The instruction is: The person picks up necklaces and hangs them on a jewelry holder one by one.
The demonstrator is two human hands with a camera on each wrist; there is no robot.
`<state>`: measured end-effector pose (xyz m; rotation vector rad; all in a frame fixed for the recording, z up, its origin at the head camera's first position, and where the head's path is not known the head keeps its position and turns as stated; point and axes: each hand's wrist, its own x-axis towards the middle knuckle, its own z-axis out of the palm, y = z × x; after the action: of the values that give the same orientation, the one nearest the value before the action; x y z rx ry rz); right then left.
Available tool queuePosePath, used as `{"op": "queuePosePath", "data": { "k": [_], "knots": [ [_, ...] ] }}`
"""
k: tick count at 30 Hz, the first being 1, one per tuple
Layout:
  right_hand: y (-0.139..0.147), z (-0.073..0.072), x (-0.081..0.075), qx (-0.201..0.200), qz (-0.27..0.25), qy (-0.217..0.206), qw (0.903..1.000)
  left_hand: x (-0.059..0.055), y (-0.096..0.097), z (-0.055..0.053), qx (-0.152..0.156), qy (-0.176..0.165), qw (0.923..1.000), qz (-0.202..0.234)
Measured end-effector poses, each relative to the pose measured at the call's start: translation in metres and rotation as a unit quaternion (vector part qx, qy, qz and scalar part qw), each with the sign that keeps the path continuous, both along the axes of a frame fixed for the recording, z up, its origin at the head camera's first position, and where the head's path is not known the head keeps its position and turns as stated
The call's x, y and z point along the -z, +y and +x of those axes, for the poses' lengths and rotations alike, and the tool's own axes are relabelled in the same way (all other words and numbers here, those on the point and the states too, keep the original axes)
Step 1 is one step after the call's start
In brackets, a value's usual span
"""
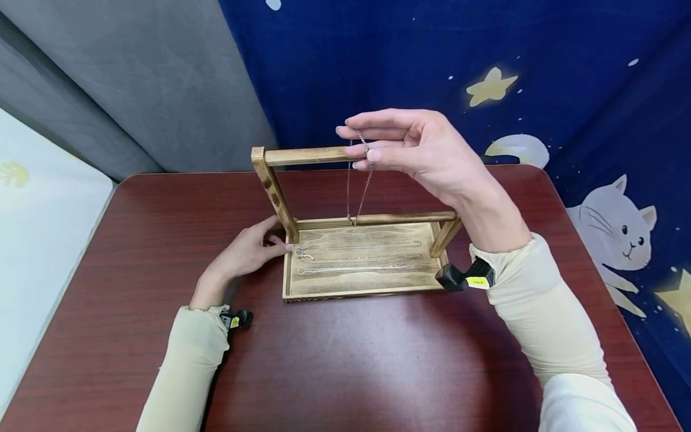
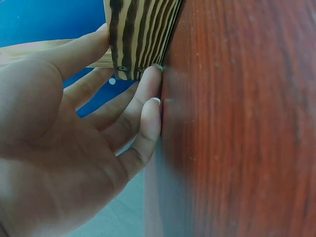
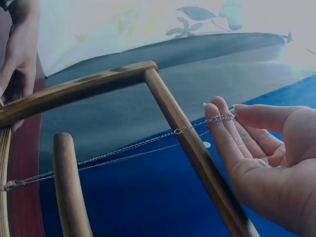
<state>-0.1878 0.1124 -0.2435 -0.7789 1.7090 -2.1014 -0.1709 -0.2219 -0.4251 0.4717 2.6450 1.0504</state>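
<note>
My right hand point(image 1: 426, 147) is raised above the wooden jewelry stand point(image 1: 274, 192), pinching a silver chain necklace point(image 3: 217, 118) between thumb and fingers. From those fingertips the chain hangs in a narrow loop past the top bar point(image 1: 305, 156). In the right wrist view one strand crosses in front of that bar. The loop's low end overlaps the lower bar point(image 1: 407, 218) in the head view. At the stand's left end, my left hand point(image 1: 243, 252) grips the base, thumb at the front corner and fingers behind; the striped wood end point(image 2: 143, 29) fills the gap between them.
Several thin chains point(image 1: 358, 269) lie lengthwise inside the shallow tray base point(image 1: 367, 294). The stand sits on a reddish-brown table point(image 1: 345, 360). Behind the table hang a grey curtain point(image 1: 178, 90) and a blue curtain point(image 1: 378, 60); a white panel point(image 1: 43, 240) is at the left.
</note>
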Motion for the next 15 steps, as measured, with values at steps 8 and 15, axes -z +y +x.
{"op": "queuePosePath", "data": {
  "k": [8, 15],
  "knots": [
    [-0.014, -0.001, 0.001, -0.032, 0.005, -0.006, 0.9995, 0.001, -0.001, -0.001, -0.001, -0.005, 1.0000, 0.003],
    [-0.025, -0.002, 0.001, -0.051, 0.011, 0.007, 0.9986, 0.002, -0.001, -0.001, 0.001, -0.005, 1.0000, 0.005]
  ]
}}
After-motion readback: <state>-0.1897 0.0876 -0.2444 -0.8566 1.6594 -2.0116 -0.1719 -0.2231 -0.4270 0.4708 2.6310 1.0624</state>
